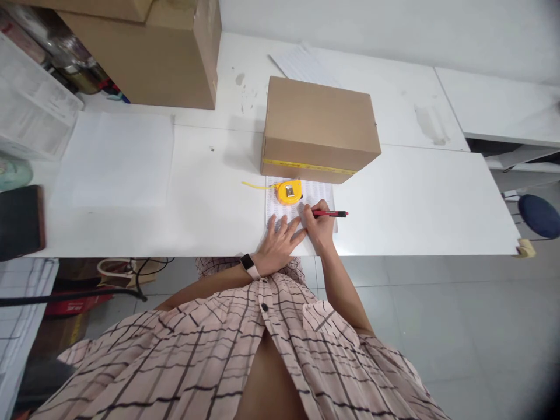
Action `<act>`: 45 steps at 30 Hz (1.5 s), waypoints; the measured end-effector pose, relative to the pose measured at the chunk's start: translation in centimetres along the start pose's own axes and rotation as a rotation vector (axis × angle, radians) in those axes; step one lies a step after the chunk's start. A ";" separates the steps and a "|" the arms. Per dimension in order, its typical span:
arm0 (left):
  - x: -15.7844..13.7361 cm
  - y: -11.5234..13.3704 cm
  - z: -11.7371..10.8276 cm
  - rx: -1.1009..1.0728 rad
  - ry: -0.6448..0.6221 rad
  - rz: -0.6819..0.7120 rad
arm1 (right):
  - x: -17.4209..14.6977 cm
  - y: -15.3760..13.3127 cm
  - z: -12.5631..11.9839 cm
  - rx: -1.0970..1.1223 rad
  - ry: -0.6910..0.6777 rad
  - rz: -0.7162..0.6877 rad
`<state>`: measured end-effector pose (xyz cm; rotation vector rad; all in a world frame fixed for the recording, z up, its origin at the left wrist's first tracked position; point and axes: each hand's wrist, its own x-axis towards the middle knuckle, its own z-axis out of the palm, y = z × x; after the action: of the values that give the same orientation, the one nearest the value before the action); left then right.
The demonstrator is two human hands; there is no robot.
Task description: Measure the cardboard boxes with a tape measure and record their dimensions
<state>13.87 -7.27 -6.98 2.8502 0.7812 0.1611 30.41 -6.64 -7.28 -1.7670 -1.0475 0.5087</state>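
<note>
A printed sheet of paper (pixel 318 192) lies near the front edge of the white table, partly under a closed cardboard box (pixel 321 116) with yellow tape along its near side. My left hand (pixel 280 242) rests on the sheet with its fingers spread. In my right hand (pixel 320 230) is a red and black pen (pixel 330 214), its tip hidden behind the fingers at the paper. Just beyond my hands a yellow tape measure (pixel 289 191) lies on the sheet, a short length of its blade sticking out to the left.
A larger cardboard box (pixel 161 58) stands at the back left. White paper (pixel 116 160) lies on the left of the table (pixel 429 204), with a dark tablet-like object (pixel 20 223) beyond it. Another printed sheet (pixel 306 63) is behind the box. A blue stool (pixel 539 214) stands at right.
</note>
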 end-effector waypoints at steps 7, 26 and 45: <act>0.0 0.0 0.2 0.020 -0.006 -0.002 | 0.1 0.3 0.0 -0.016 -0.004 -0.002; -0.1 -0.1 0.1 0.020 -0.015 0.000 | 0.1 0.1 -0.1 0.020 0.037 0.006; 0.0 0.0 -0.8 0.063 -0.072 0.000 | 0.2 0.5 -0.1 0.051 0.090 -0.015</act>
<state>13.72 -7.19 -6.16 2.8962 0.7859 0.0344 30.80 -6.54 -7.64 -1.7204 -0.9762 0.4387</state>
